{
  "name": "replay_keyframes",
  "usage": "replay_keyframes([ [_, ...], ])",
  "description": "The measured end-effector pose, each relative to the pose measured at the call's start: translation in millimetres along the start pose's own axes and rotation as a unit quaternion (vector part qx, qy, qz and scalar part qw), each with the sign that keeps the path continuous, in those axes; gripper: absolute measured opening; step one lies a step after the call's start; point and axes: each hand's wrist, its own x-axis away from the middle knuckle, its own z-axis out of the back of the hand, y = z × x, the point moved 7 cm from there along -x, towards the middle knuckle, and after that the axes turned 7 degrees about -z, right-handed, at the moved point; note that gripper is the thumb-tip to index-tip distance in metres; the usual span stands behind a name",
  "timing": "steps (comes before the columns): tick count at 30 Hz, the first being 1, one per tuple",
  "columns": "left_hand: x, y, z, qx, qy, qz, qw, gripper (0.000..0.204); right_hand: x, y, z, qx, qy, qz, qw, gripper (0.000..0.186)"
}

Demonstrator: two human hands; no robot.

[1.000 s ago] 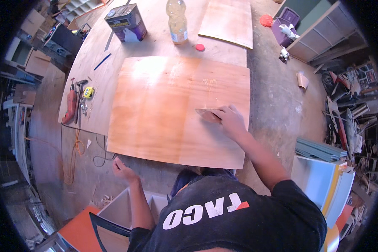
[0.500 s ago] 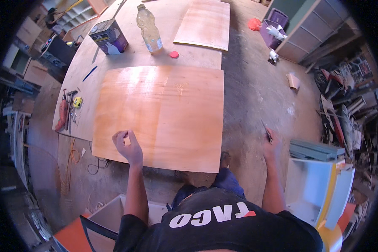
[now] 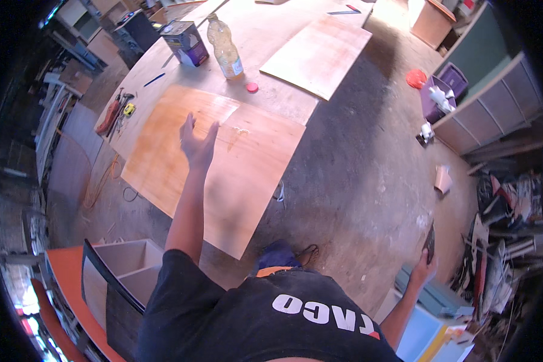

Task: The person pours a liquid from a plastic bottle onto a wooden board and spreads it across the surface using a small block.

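While the right hand (image 3: 424, 265) grips a scraper (image 3: 429, 241) off to the side, a puddle (image 3: 235, 136) sits on the board (image 3: 256, 172)

Board: one, flat on the table (image 3: 271, 24), near corner seemingly past the table's edge; glossy orange at left, paler at right. Risk: pressure on that corner could tip or shift it.

Puddle: small, shiny, on the paler part. Risk: unspread, it may set as a lump.

Left hand (image 3: 197, 142): over the board, fingers parted, nothing seen in them; contact cannot be told. Risk: a lowered palm could smear the gloss, if wet.

Right hand: above the floor (image 3: 356, 169), well apart from the board, fingers wrapped round the dark, flat scraper. Risk: a loose grip could drop it, and floor grit on its edge could score the board.

Bottle (image 3: 224, 51): upright, near the can (image 3: 190, 45); red cap (image 3: 251, 87) lying on the table beside it. Risk: if the mouth is uncovered, a knock could spill it.
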Motion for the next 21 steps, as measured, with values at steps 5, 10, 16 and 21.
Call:
replay_keyframes([
  [5,-74,-17,-75,0.043,-0.034,0.081,0.995,0.110,-56,8,-33,-0.126,-0.010,-0.072,0.989,0.036],
  [10,-149,-62,-148,0.023,-0.042,0.131,0.990,0.127,-109,-37,-53,-0.098,0.003,-0.031,0.995,0.033],
  [16,-235,-65,-220,0.089,-0.052,0.094,0.990,0.103,-157,-60,-43,-0.068,0.068,-0.053,0.994,0.033],
  [21,-260,-79,-260,0.121,-0.031,0.102,0.987,0.075,-189,-72,-69,-0.099,0.068,-0.093,0.988,0.035],
])
